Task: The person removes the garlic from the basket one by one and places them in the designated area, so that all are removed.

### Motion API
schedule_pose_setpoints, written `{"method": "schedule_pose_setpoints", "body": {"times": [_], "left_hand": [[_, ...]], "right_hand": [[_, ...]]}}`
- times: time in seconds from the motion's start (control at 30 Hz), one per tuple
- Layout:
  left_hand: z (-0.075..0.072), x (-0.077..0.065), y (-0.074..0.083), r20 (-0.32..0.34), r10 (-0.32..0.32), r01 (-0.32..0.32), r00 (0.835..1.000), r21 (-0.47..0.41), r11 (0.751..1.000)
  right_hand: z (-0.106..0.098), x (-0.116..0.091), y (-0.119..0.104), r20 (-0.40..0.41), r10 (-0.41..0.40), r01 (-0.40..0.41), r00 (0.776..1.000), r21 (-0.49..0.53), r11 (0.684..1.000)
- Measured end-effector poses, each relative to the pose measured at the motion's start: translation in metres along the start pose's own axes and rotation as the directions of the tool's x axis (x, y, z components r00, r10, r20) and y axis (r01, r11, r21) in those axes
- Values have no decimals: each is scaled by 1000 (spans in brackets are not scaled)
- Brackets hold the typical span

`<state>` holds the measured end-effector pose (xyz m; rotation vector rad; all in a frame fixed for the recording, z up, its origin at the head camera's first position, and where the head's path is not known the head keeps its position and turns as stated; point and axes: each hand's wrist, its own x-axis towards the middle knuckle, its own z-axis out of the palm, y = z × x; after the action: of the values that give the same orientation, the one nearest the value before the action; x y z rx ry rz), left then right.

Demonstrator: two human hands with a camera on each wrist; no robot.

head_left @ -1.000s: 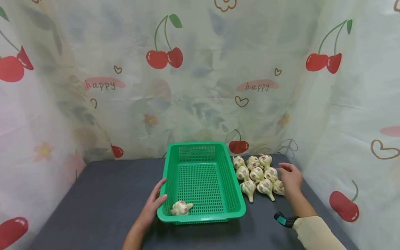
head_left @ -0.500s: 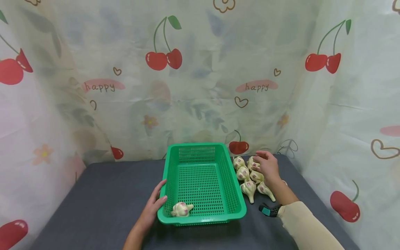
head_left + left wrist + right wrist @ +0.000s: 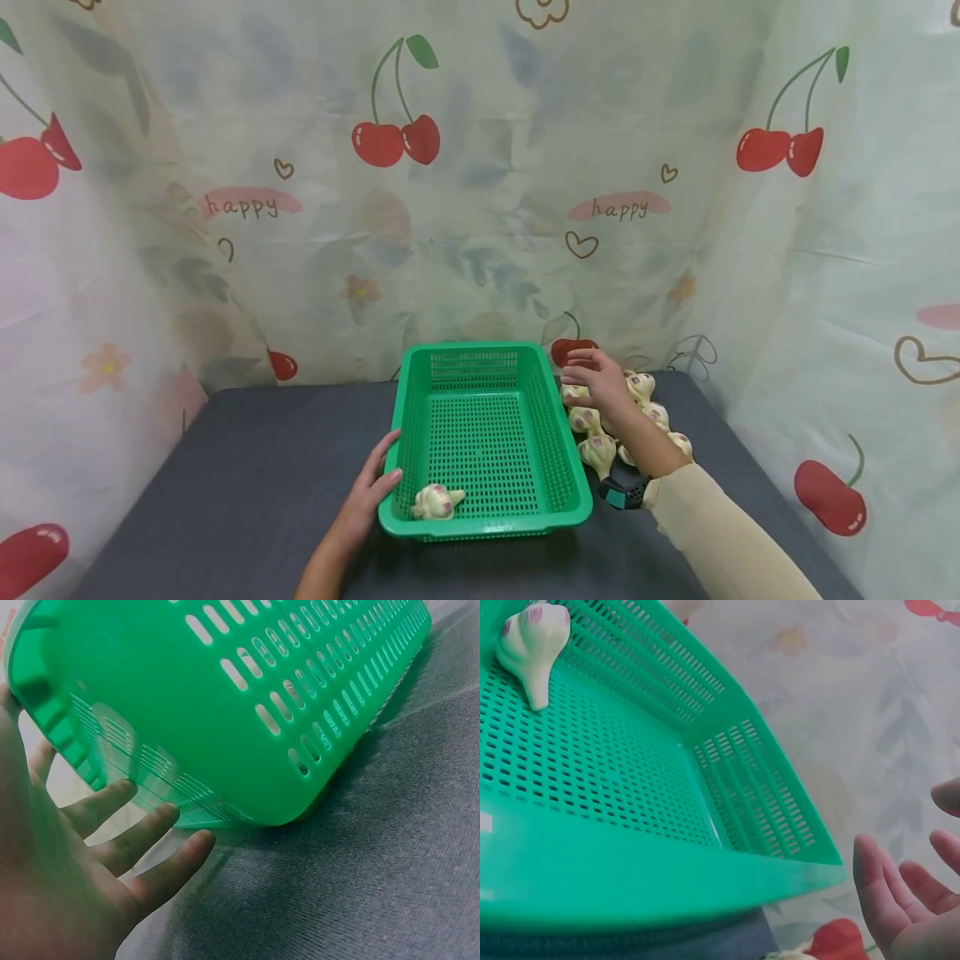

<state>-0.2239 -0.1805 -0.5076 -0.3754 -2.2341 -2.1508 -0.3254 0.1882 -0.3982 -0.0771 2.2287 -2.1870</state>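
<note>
A green perforated plastic basket [image 3: 480,524] stands on the dark table, with one garlic bulb [image 3: 437,502] lying in its near left corner. The left hand [image 3: 365,492] rests at the basket's left side. Its thumb and a fingertip reach the rim, while the other fingers [image 3: 161,817] extend, spread, along the outer wall. Over a group of several garlic bulbs [image 3: 597,452] right of the basket is the right hand [image 3: 606,392], holding nothing. Its fingers are spread and slightly bent, just outside the basket's right rim, and hide part of the group.
Dark cloth covers the table [image 3: 285,467]. Curtains [image 3: 480,208] printed with cherries enclose the back and both sides. A black and teal band [image 3: 624,493] sits on the right wrist, near the closest bulbs.
The right hand has moved left across the garlic group, from its right edge toward the basket's rim. The left hand, the basket and the bulb in it stay in place.
</note>
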Motion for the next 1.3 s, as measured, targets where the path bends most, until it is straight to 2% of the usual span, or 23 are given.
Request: {"method": "schedule_pose_setpoints", "body": {"times": [0.23,0.47,0.8,1.07,1.17,1.3], "left_hand": [[0,0,1,3,-10,10,1000,1,1000],[0,0,0,-4,-14,14,1000,1,1000],[-1,0,-1,-4,-1,1,1000,-5,1000],[-1,-1,-2,-5,-3,3,1000,-2,1000],[-1,-1,-2,-8,-5,5,1000,1,1000],[-1,0,-1,-9,-6,6,1000,6,1000]], "right_hand": [[21,2,-3,141,34,-27,989,-57,998],[43,8,-2,284,98,-59,954,-143,988],[69,11,-1,378,143,-76,915,-185,980],[87,10,5,476,175,-81,862,-213,974],[93,8,7,521,190,-79,832,-228,970],[101,7,11,587,214,-51,781,-282,958]]}}
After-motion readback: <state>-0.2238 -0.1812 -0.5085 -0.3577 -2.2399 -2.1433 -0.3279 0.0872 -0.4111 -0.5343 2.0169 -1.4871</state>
